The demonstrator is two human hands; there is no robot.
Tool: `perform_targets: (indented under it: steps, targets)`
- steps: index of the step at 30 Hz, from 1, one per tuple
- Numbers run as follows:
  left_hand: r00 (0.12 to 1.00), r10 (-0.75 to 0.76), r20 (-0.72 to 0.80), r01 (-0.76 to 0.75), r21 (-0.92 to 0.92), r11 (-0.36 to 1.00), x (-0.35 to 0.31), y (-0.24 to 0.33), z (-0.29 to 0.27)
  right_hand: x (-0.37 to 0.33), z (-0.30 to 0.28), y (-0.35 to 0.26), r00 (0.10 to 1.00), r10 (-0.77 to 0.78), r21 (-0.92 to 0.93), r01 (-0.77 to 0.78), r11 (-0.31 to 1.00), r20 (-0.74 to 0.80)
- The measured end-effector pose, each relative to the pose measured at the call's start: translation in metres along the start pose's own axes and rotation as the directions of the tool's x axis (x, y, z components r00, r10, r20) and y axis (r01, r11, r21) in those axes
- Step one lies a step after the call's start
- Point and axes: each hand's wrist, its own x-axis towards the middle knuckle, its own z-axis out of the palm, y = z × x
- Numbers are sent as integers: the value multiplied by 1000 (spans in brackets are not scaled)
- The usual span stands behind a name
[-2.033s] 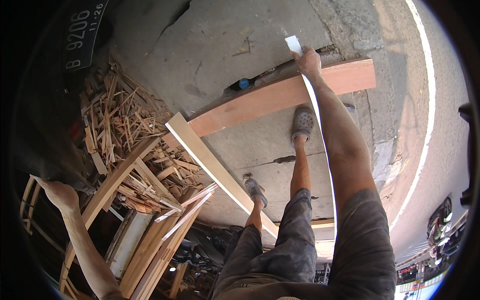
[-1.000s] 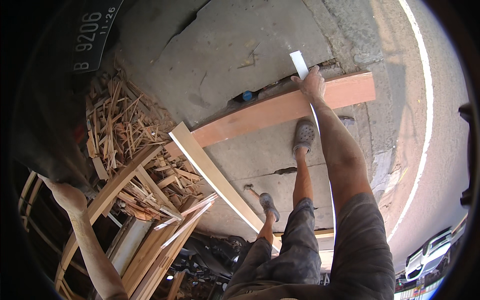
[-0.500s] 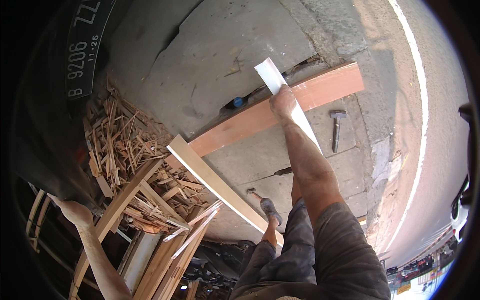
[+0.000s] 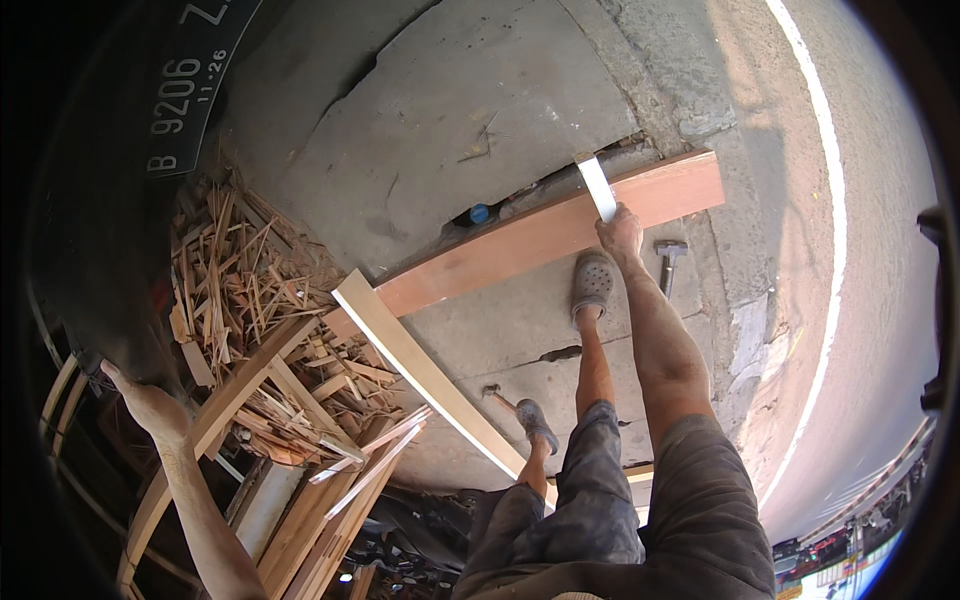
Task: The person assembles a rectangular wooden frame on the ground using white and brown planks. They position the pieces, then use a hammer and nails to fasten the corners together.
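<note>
My right hand (image 4: 620, 235) is closed around a narrow white-faced board (image 4: 597, 187). The board's far part reaches over a wide reddish-brown plank (image 4: 520, 245) lying slantwise on the pavement; the rest is hidden by my hand and forearm. Far to the left, my left hand (image 4: 155, 410) is stretched out with a finger extended, beside a dark surface in deep shadow. Some of its fingers are hard to make out, and I see nothing held in it. Across the plank's left end lies a pale board (image 4: 430, 375).
A hammer (image 4: 670, 265) lies right of my forearm, and a smaller one (image 4: 497, 395) near my left shoe (image 4: 537, 425). Wood offcuts (image 4: 245, 280) are heaped at left, beside long timbers (image 4: 330, 510). A vehicle's plate (image 4: 195, 85) is at upper left; a road with a white line (image 4: 835, 200) runs at right.
My right hand has moved right and nearer, drawing the white board along the plank. My right shoe has come into view beside the plank. The left hand has shifted slightly upward.
</note>
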Motion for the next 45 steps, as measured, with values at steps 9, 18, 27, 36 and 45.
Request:
perform_targets:
  steps: [9,18,27,36,45]
  targets:
    - [927,369,-61,-332,319,888,9,-11,-6,52,-30,72,937,-126,214,56,975,327]
    - [851,525,-11,-476,405,781,12,-7,-11,50,-40,81,861,-180,427,-47,903,475]
    - [879,477,-11,-416,472,777,14,-17,-10,50,-50,96,857,-253,489,1,872,449]
    - [882,471,-21,-399,500,769,14,-12,-5,34,-74,86,811,-214,523,-129,842,545]
    - [828,561,-4,-475,526,705,17,-11,-7,20,-80,72,801,-167,566,-241,789,575]
